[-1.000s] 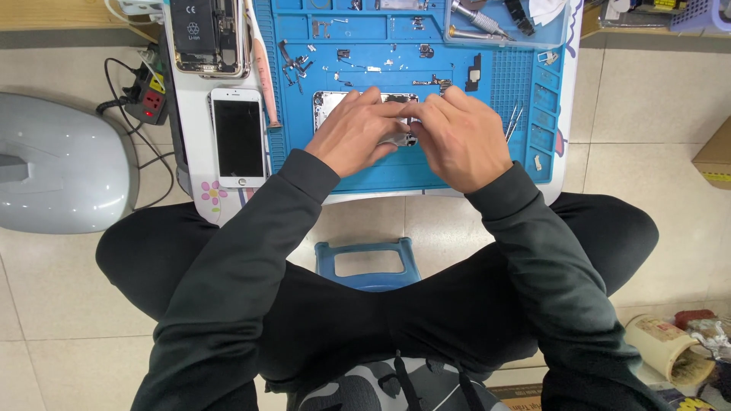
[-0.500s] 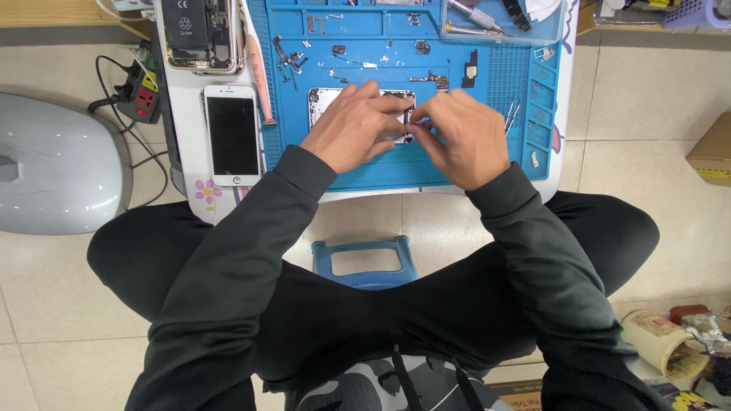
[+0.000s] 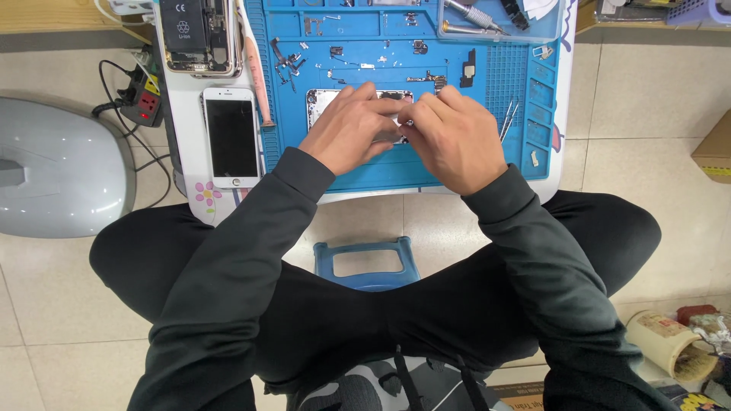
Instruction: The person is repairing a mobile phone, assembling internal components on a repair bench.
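An opened phone body lies on the blue repair mat, mostly covered by both hands. My left hand rests on the phone body with fingers curled over it. My right hand meets it from the right, its fingertips pinched together over the phone's inside near a small part that I cannot make out. Small screws and metal parts are scattered on the mat above the hands. Tweezers lie on the mat just right of my right hand.
A white phone screen lies left of the mat, with another opened phone behind it. A power strip and a grey domed device sit on the floor at left. A blue stool shows between my knees.
The view has shifted slightly. Both hands stay on the phone body, with the fingers drawn a little closer together.
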